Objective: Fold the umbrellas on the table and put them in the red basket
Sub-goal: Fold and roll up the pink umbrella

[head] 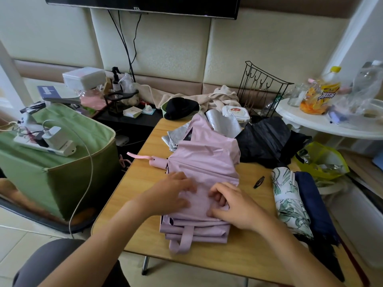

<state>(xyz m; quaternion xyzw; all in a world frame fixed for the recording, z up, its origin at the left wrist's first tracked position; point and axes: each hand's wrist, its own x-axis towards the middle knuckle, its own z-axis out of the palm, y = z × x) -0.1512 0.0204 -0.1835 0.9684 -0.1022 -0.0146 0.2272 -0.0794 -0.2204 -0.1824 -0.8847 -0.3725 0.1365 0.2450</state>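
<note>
pink handle (pixel 158 162) stuck out left of the canopy toward the table's (pixel 132 183) left edge, i guess so the pleats could be laid flat along the shaft without it in the way. my left hand (pixel 172 193) lay on the pink umbrella (pixel 204 172) with fingers spread and mostly straight, pressing the fabric down, gripping nothing; looked like it pinned the folds already stacked so they wouldn't spring back. my right hand (pixel 232 206) was just beside it, fingers curled, pinching a flap of the same pink fabric, probably pulling the next pleat over. closure strap (pixel 186 238) hung off the near edge of the stack, free, so wrapping not yet done. silver umbrella (pixel 224 122) and black umbrella (pixel 265 139) lay behind, loose and unfolded. floral umbrella (pixel 290 204) and navy umbrella (pixel 315 204) lay side by side, touching, at the right edge, looked collapsed but not tidy. small black clip (pixel 259 181) near them, apart. no red basket in view, couldn't tell where it stood. task early, i judged.
</note>
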